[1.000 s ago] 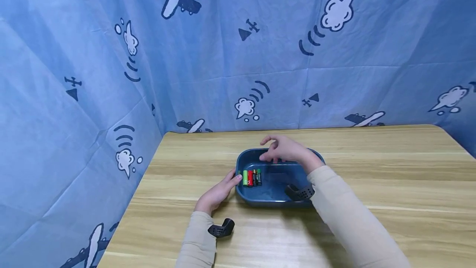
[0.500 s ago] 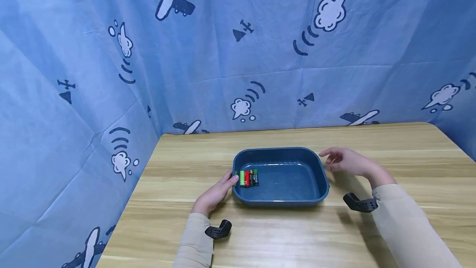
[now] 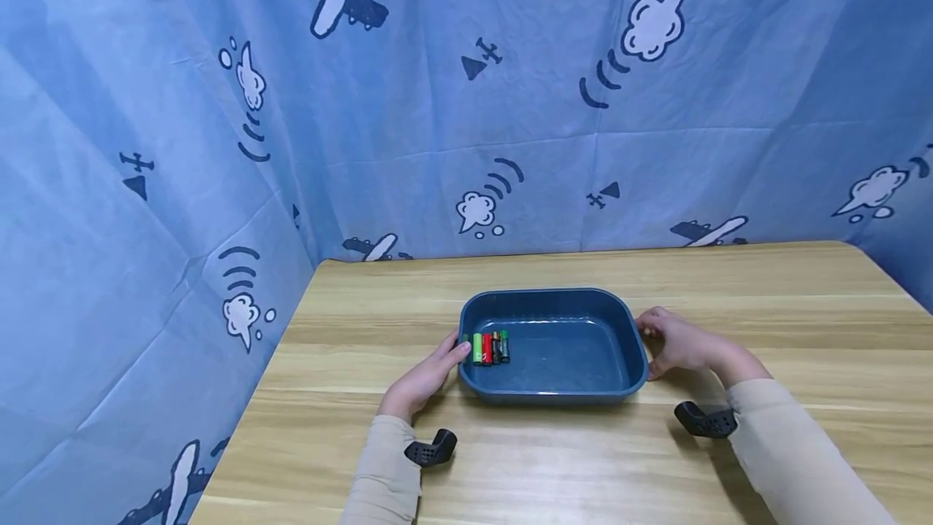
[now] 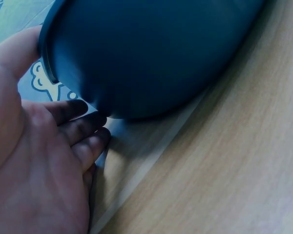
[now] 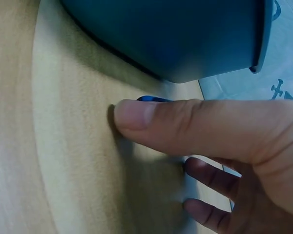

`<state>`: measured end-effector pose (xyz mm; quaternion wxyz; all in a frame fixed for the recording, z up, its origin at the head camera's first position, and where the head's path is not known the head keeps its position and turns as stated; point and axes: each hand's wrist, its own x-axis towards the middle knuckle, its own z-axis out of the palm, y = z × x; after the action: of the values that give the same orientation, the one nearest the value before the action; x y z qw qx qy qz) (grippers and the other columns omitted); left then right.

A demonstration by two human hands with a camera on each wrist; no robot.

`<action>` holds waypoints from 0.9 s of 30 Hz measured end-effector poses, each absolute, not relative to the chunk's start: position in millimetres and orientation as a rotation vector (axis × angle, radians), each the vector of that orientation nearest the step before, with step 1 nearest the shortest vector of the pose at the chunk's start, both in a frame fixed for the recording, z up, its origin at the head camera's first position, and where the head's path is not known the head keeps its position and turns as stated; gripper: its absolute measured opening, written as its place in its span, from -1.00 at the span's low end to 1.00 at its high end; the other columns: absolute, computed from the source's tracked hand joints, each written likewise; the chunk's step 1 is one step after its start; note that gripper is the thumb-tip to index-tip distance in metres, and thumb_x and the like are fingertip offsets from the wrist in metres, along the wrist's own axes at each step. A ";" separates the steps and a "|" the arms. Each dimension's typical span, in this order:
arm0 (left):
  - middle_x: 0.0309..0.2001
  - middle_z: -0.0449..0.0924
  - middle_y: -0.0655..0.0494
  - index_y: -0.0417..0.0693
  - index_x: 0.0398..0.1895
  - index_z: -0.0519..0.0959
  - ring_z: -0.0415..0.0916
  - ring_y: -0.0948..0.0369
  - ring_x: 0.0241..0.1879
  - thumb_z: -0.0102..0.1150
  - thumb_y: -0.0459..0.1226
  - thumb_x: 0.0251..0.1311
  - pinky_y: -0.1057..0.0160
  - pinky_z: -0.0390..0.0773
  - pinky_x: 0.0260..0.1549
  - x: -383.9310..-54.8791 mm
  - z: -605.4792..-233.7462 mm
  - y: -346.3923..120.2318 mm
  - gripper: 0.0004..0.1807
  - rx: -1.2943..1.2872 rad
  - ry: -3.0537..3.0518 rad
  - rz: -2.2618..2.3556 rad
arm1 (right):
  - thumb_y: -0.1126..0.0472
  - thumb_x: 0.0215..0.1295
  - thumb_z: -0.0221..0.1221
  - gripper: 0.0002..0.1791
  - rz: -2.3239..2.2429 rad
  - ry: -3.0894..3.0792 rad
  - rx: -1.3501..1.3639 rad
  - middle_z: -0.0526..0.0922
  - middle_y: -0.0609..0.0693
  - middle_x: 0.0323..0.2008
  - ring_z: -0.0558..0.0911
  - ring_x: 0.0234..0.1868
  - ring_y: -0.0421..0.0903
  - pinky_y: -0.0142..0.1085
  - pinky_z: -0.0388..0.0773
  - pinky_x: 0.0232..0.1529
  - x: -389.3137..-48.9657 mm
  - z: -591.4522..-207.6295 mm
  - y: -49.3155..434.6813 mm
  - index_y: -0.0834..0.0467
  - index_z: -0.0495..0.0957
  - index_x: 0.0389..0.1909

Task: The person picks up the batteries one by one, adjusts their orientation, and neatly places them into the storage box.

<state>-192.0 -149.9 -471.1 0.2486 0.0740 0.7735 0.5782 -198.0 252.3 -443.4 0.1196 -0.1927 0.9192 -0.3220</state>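
Observation:
A dark blue plastic tub [image 3: 554, 397] stands on the wooden table, several batteries [image 3: 487, 348] lined up at its left end: light green, red and dark ones with green or gold bands. My left hand [image 3: 426, 379] holds the tub's left side, thumb over the rim and fingers along the outer wall. Close beside the tub's right end, my right hand [image 3: 678, 343] reaches low, thumb and fingers apart. In the right wrist view, a small bright blue object [image 5: 153, 98] shows just beyond the thumb [image 5: 161, 122]; most of it is hidden.
A blue curtain [image 3: 408, 104] with airplane and cloud prints hangs behind the wooden table [image 3: 554, 476] and along its left side. Each wrist wears a black camera mount, one left [image 3: 432, 450] and one right [image 3: 705, 420].
My right hand has gone from above the tub to the table by its right end and dropped lower, the thumb coming down. The left hand keeps its hold, and the batteries stay put.

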 end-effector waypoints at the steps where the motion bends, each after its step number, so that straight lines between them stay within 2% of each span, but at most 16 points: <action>1: 0.44 -0.15 -0.08 0.07 0.46 -0.05 -0.29 -0.10 0.40 -0.23 0.13 0.34 -0.28 -0.18 0.23 -191.9 -470.6 -149.8 -0.28 0.201 2.108 1.574 | 0.27 -0.49 0.52 -0.27 -0.949 2.691 -0.568 0.40 0.16 -0.14 0.37 -0.15 0.13 -0.06 0.38 -0.14 -197.7 -444.3 252.4 0.37 0.49 -0.12; 11: 0.44 -0.15 -0.07 0.08 0.46 -0.06 -0.29 -0.09 0.40 -0.22 0.14 0.33 -0.27 -0.19 0.23 -192.7 -472.7 -150.2 -0.27 0.196 2.114 1.568 | 0.28 -0.42 0.49 -0.37 -0.907 2.750 -0.556 0.40 0.14 -0.17 0.37 -0.16 0.13 -0.06 0.38 -0.16 -196.7 -450.1 249.8 0.34 0.50 -0.18; 16: 0.44 -0.14 -0.08 0.07 0.46 -0.05 -0.29 -0.10 0.40 -0.23 0.15 0.32 -0.29 -0.18 0.23 -193.2 -474.0 -150.5 -0.27 0.185 2.115 1.566 | 0.36 -0.42 0.45 -0.39 -1.002 2.726 -0.534 0.40 0.10 -0.22 0.38 -0.19 0.07 -0.14 0.39 -0.18 -197.5 -452.3 250.0 0.37 0.47 -0.18; 22: 0.44 -0.14 -0.09 0.06 0.46 -0.05 -0.29 -0.09 0.40 -0.23 0.15 0.33 -0.26 -0.17 0.24 -191.9 -472.5 -149.5 -0.27 0.184 2.113 1.575 | 0.59 -0.19 0.26 -0.35 -1.450 2.527 -0.314 0.43 0.28 -0.15 0.49 -0.22 -0.02 -0.31 0.56 -0.32 -200.1 -453.4 257.2 0.52 0.29 0.04; 27: 0.44 -0.14 -0.11 0.02 0.46 -0.06 -0.29 -0.10 0.40 -0.23 0.12 0.34 -0.26 -0.18 0.24 -190.9 -470.7 -148.7 -0.28 0.189 2.119 1.578 | 0.59 -0.07 0.24 -0.27 -1.679 2.397 -0.170 0.43 0.35 -0.05 0.59 -0.25 -0.16 -0.29 0.60 -0.29 -199.7 -450.3 262.1 0.53 0.14 0.17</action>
<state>-190.9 -148.7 -470.7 0.2441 0.0693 0.7757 0.5778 -199.7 262.1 -450.3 0.1049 -0.0576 0.8132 -0.5695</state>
